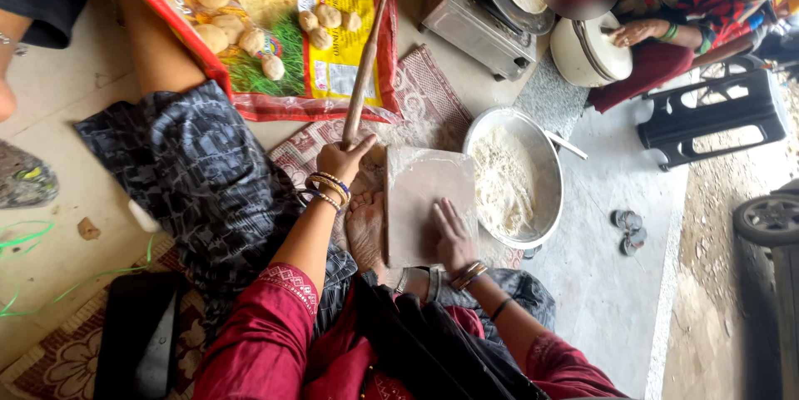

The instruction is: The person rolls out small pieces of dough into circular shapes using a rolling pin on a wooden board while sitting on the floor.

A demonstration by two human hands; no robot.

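Right hand [452,236] flat, fingers spread, on square rolling board [426,200]; left hand [341,160] clenched around wooden rolling pin [363,77]; flour bowl [514,178] adjacent.

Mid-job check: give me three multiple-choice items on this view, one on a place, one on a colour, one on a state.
1. The metal bowl of flour lies where?
A. right of the rolling board
B. on the printed sack
C. under the stove

2. The person's sleeves are
A. white
B. dark red
C. yellow

3. The left hand
A. lies flat on the board
B. grips the rolling pin
C. is empty

Answers: 1 A, the bowl sits beside the board's right edge; 2 B, both sleeves are dark red; 3 B, its fingers wrap the pin while the right hand rests on the board.
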